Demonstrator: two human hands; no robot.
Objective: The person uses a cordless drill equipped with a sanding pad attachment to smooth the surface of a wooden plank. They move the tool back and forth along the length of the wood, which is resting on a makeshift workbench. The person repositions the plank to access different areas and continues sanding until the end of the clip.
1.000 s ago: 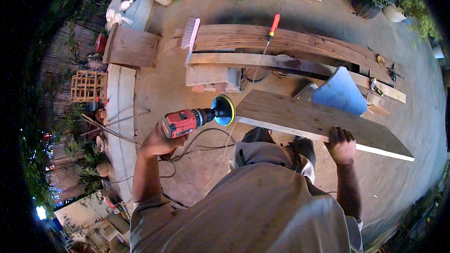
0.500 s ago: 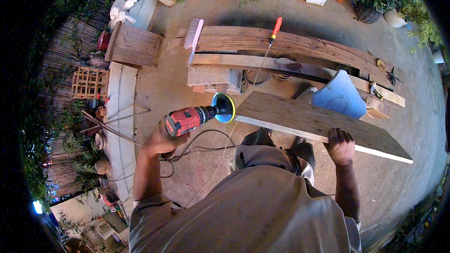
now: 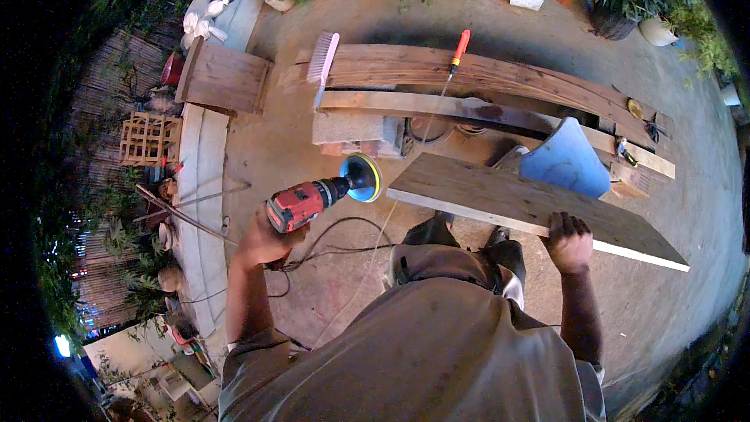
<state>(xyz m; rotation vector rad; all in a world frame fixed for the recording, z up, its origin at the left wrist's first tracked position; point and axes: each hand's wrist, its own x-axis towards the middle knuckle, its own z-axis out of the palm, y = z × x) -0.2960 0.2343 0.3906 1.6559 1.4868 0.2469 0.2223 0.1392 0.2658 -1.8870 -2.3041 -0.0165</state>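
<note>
My left hand [image 3: 267, 244] is closed round the grip of a red and black power drill [image 3: 295, 205]. A round sanding pad [image 3: 363, 178], black-backed with a yellow rim and a blue face, is fitted in its chuck. The pad stands a small gap away from the left end of a wooden plank [image 3: 516, 199]. My right hand [image 3: 568, 242] grips the plank's near edge, fingers over the top face. The plank slants down to the right, its pale edge toward me. A blue curved plastic piece [image 3: 566, 158] shows behind it, partly hidden.
Long boards [image 3: 469, 66] lie across the back, with a pink brush [image 3: 322, 59] and an orange-handled screwdriver [image 3: 460, 51] by them. A concrete block [image 3: 355, 131] supports a narrower beam. Black cable [image 3: 336, 246] loops on the floor near my feet. A wooden stool [image 3: 226, 76] stands at left.
My left hand has drawn the drill and its sanding pad slightly left, widening the gap to the plank's end. The plank's left end has shifted slightly left; my right hand keeps its grip.
</note>
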